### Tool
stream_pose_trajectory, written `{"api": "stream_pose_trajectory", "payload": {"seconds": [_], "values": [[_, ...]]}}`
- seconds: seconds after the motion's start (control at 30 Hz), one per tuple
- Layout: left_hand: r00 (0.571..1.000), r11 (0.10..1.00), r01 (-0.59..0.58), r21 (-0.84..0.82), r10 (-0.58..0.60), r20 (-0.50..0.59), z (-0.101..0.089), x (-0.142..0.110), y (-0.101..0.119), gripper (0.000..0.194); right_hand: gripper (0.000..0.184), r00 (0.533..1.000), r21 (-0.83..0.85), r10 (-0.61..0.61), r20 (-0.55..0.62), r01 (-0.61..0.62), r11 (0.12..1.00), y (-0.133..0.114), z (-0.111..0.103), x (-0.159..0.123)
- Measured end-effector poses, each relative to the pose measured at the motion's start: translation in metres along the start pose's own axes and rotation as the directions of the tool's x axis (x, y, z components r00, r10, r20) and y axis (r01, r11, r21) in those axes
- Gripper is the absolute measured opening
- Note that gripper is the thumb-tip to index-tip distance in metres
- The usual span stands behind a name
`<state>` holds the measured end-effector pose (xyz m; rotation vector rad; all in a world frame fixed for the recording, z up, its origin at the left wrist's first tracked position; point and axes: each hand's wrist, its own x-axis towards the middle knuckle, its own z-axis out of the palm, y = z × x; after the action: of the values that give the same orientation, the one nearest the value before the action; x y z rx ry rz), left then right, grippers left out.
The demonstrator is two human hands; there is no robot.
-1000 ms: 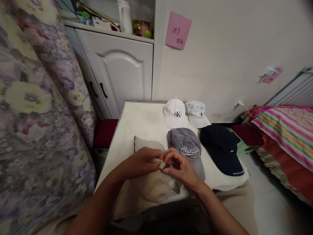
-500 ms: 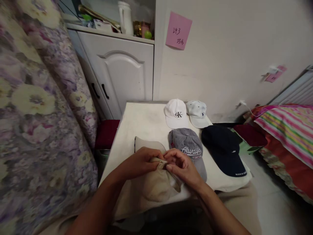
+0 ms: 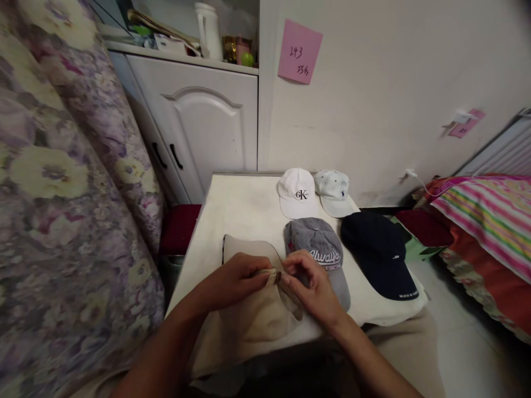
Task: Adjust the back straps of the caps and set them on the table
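Observation:
A beige baseball cap (image 3: 259, 318) lies at the table's near edge, its brim pointing away from me. My left hand (image 3: 244, 276) pinches the cap's back strap beside its small buckle (image 3: 277, 276). From the other side, my right hand (image 3: 311, 287) grips the strap between thumb and fingers. The buckle sits between my two hands, and its detail is too small to make out. Just beyond my right hand is a grey cap (image 3: 315, 235) with white lettering, partly hidden by that hand.
On the white-covered table (image 3: 236, 204) a white cap (image 3: 296, 193) and a pale cap (image 3: 333, 190) stand at the back. A navy cap (image 3: 375, 249) lies at the right. A floral curtain (image 3: 74, 221) hangs at left, and a cabinet (image 3: 203, 121) stands behind.
My hands stay on the strap; the right fingers have shifted slightly and the strap's loose end now hangs differently, lower and closer in. The view has moved slightly.

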<state>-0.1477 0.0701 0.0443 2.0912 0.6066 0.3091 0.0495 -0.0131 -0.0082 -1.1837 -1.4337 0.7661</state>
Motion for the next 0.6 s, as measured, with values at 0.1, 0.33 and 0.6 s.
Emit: {"api": "stream_pose_trajectory", "payload": {"seconds": [0.1,0.33,0.6], "values": [[0.996,0.997,0.045,0.056,-0.041,-0.082,0.003,0.002,0.003,0.035,0.013,0.99,-0.206,-0.072,-0.121,0.046,0.978,-0.017,-0.002,-0.004],[0.98,0.947,0.155,0.282,-0.11,-0.168,0.025,0.004,0.017,0.025,0.041,0.974,-0.343,0.207,0.097,-0.162,0.925,-0.032,0.009,-0.002],[0.989,0.945,0.114,0.305,-0.077,-0.129,0.026,-0.001,0.023,0.026,0.041,0.976,-0.156,0.103,0.194,-0.073,0.985,-0.021,0.009,-0.002]]}}
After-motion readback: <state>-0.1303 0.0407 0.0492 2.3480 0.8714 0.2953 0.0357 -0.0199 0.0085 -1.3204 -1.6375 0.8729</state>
